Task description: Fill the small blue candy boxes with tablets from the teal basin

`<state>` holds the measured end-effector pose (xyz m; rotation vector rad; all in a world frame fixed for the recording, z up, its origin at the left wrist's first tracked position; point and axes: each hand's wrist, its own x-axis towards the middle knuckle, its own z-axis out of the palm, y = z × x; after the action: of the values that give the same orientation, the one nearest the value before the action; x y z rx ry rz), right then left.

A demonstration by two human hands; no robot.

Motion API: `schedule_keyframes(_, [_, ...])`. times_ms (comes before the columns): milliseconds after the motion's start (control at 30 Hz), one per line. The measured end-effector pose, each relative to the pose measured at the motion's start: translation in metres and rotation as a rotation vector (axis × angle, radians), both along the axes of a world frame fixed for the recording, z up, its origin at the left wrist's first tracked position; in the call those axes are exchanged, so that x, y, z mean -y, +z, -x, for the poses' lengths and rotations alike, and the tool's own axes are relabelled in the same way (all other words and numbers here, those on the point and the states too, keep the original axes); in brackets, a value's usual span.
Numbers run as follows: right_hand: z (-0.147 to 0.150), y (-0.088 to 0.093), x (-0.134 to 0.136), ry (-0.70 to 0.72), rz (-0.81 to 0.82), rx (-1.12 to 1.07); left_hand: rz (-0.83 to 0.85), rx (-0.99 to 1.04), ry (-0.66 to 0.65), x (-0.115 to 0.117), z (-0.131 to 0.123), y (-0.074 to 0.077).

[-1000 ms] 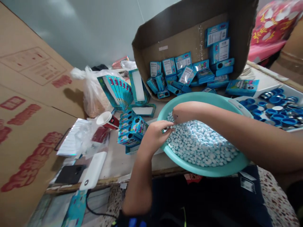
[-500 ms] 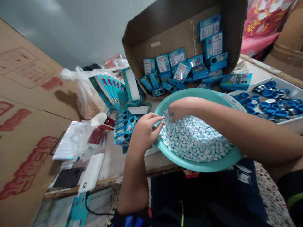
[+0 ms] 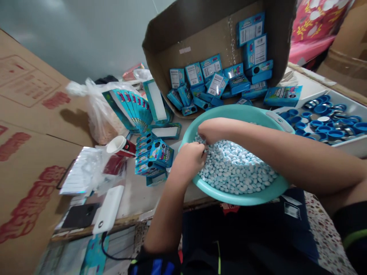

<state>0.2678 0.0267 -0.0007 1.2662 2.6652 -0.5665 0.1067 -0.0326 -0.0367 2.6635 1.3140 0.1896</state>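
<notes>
A teal plastic basin (image 3: 266, 193) sits at the table's front edge, filled with small pale blue and white candies (image 3: 237, 172). My left hand (image 3: 187, 158) reaches over the basin's left rim, its fingers curled down into the candies. My right hand (image 3: 210, 131) comes across from the right, fingers closed and dipped into the candies at the far left of the pile. What either hand holds is hidden. Just left of the basin stands a stack of small blue boxes (image 3: 153, 156).
A tipped cardboard carton (image 3: 200, 38) behind the basin holds several small blue boxes. A white tray (image 3: 354, 143) of blue caps lies at the right. Flat blue cartons (image 3: 132, 110), a plastic bag (image 3: 99, 114), a paper cup (image 3: 120, 146), a white power bank (image 3: 107, 210) and a phone (image 3: 80, 215) lie left.
My left hand has gone from open fingers over the rim to curled fingers in the candies. The right hand stays in the pile. The view has shifted slightly.
</notes>
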Motion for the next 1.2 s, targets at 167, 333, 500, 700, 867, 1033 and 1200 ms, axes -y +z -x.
schedule_keyframes(167, [-0.001,-0.001,-0.006,0.063,0.039,0.071,-0.072,0.293,0.056,0.004,0.026,0.013])
schedule_keyframes(333, [-0.002,-0.002,-0.009,0.052,0.065,0.082,-0.288,0.424,0.525,-0.007,0.086,0.041])
schedule_keyframes(500, [-0.002,-0.006,-0.011,0.050,0.091,0.072,-0.201,0.405,0.684,-0.025,0.122,0.047])
schedule_keyframes(700, [-0.003,-0.003,-0.011,0.017,0.137,0.070,-0.064,0.363,0.708,-0.027,0.129,0.040])
schedule_keyframes(867, [-0.001,0.000,-0.009,0.000,0.160,0.084,-0.072,0.339,0.666,-0.025,0.129,0.042])
schedule_keyframes(1033, [-0.001,-0.004,-0.010,-0.006,0.158,0.084,-0.268,0.400,0.607,-0.010,0.118,0.050])
schedule_keyframes(1200, [-0.003,-0.003,-0.008,-0.014,0.148,0.100,-0.431,0.410,0.562,0.001,0.107,0.056])
